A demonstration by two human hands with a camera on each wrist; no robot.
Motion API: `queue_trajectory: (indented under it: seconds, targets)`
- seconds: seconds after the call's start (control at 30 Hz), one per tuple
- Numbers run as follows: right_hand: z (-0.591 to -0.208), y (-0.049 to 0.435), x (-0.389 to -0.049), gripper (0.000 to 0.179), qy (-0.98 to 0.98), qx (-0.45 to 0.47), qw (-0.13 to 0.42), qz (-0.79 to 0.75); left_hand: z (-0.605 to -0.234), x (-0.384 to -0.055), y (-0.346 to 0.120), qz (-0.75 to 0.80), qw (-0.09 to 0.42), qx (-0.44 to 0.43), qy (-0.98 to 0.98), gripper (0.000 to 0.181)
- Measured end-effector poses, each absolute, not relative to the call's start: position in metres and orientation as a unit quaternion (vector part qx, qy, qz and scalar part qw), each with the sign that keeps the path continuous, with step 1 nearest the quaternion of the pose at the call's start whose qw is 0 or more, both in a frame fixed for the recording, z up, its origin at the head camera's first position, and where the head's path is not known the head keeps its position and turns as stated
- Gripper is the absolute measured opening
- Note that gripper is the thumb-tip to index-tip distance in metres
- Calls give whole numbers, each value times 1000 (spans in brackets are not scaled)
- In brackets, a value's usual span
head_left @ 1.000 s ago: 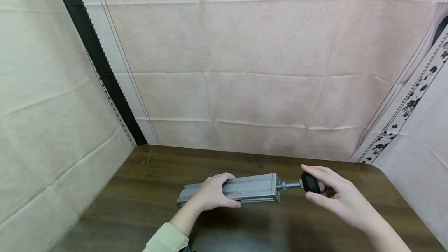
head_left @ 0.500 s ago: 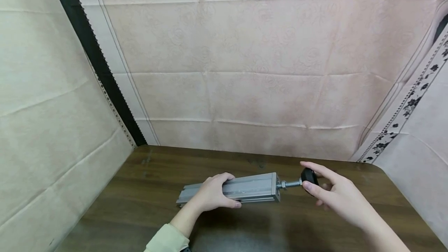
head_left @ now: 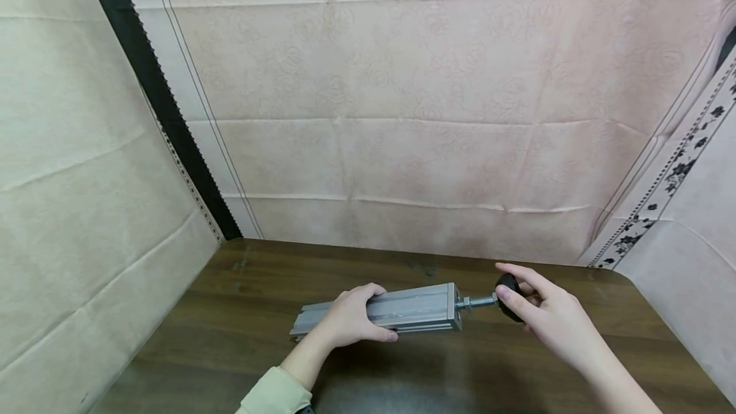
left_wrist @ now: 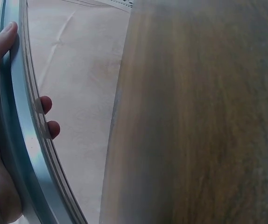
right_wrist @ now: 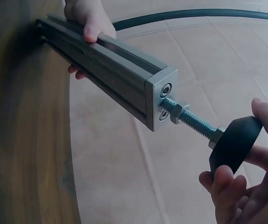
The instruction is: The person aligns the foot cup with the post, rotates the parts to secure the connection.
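Note:
A silver-grey aluminium profile [head_left: 416, 307] lies crosswise in the head view, with an end plate [right_wrist: 152, 105] on its right end. My left hand [head_left: 349, 319] grips its left half, thumb on the near side and fingers over the far side. From the end plate sticks out the threaded stem [right_wrist: 198, 123] of a levelling foot, with a hex nut [right_wrist: 177, 113] partway along it. My right hand [head_left: 559, 317] holds the foot's black round base [right_wrist: 239, 140] between thumb and fingers. Whether the profile touches the table cannot be seen.
Beneath the hands is a dark brown wood-grain table [head_left: 230, 312]. Pale cloth [head_left: 402, 114] hangs behind its far edge and at both sides. A black strip [head_left: 172, 107] runs down the left corner, and a flower-patterned border [head_left: 667, 184] down the right.
My right hand's thumb and fingers have shifted around the black base, the thumb moving up across its face. The base has changed tilt slightly. My left hand and the profile stay in place.

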State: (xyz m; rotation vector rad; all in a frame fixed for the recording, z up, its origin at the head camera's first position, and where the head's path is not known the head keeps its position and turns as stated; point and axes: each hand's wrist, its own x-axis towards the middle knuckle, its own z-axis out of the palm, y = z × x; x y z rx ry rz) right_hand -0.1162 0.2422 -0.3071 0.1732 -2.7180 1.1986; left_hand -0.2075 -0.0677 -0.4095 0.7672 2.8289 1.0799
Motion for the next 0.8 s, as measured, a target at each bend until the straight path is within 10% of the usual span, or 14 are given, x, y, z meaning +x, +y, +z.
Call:
queue_trajectory:
  seconds: [0.33,0.8]
  targets:
    - [-312,261,-113,96,-830,313,118,447,-404,-209,-74,391,27,261,883,69]
    - [-322,269,-127,83,-777,430,191,418,-402,-208,-78,410,42,260,873,69]
